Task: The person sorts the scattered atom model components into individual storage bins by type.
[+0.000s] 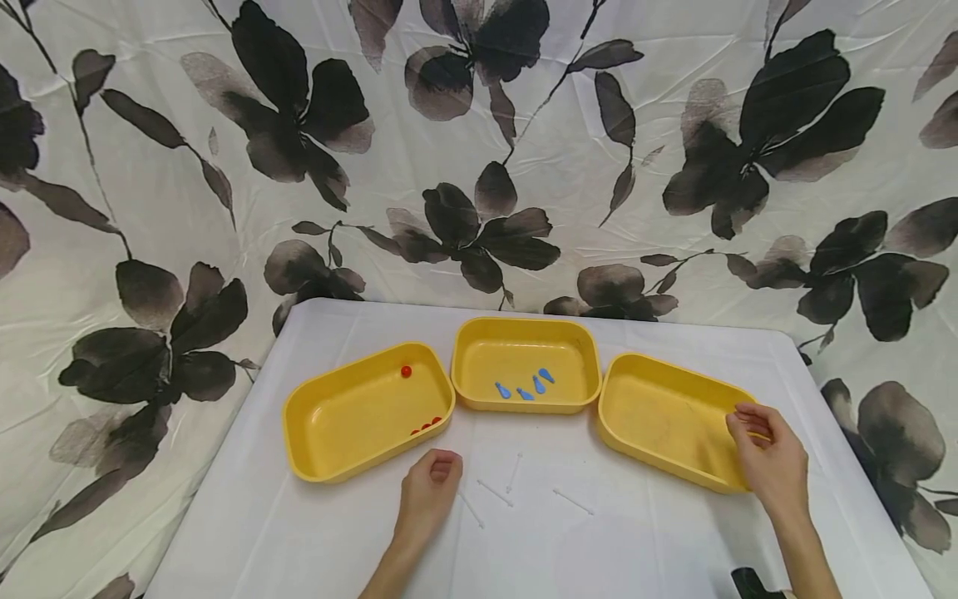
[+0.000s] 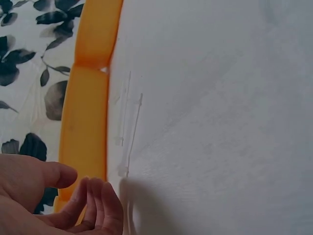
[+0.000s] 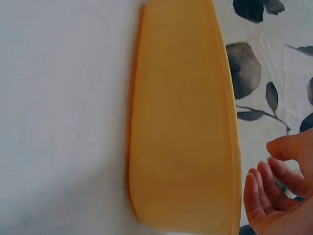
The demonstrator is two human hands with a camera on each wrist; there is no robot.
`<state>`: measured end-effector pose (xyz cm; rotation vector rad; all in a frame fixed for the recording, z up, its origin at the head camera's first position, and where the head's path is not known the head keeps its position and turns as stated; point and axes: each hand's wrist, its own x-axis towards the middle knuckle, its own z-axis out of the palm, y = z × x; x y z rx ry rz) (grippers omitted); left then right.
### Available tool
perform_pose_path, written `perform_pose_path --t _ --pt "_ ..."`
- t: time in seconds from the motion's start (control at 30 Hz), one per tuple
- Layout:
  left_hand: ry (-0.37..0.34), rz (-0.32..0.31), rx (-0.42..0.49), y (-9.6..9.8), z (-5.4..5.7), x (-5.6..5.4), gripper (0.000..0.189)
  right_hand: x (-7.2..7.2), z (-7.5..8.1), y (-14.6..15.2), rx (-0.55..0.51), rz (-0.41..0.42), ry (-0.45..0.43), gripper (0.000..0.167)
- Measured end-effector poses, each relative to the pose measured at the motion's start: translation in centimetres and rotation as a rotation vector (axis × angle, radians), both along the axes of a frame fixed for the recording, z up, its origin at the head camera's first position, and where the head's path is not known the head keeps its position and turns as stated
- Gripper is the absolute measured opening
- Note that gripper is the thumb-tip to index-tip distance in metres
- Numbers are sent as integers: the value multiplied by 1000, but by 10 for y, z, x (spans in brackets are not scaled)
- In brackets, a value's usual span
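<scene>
My left hand hovers in front of the left yellow tray, its fingers loosely bent and holding nothing; in the left wrist view the thumb stands apart from the fingertips. Beside it on the white cloth lie several thin clear sticks with small knobbed ends. My right hand is over the right end of the right yellow tray. Its fingers are loosely bent, with a gap to the thumb and nothing between. The inside of this tray shows no pieces.
Small red balls lie in the left tray. A middle yellow tray holds several blue drop-shaped pieces. A black object is at the table's front right. Behind the white table hangs a flowered cloth.
</scene>
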<state>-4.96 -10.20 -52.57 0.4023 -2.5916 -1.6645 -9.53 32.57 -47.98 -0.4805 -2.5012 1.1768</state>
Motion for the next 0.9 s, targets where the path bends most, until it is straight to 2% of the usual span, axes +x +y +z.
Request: perform_pose_path --t 0.2,0.33,0.63,0.77,0.9 --pt "-30 18 -14 -3 -3 8 9 2 -3 13 -13 -37 -7 31" --pt "-23 33 -22 -3 -3 12 8 3 -5 20 11 -61 -27 33" --pt "-10 29 -50 0 -4 21 9 8 -5 34 21 -124 -150 41" --pt "-17 26 -32 1 -5 23 11 8 -5 36 21 -143 -209 44" --pt "-18 31 -14 3 -7 24 10 8 -8 37 16 -147 -228 45"
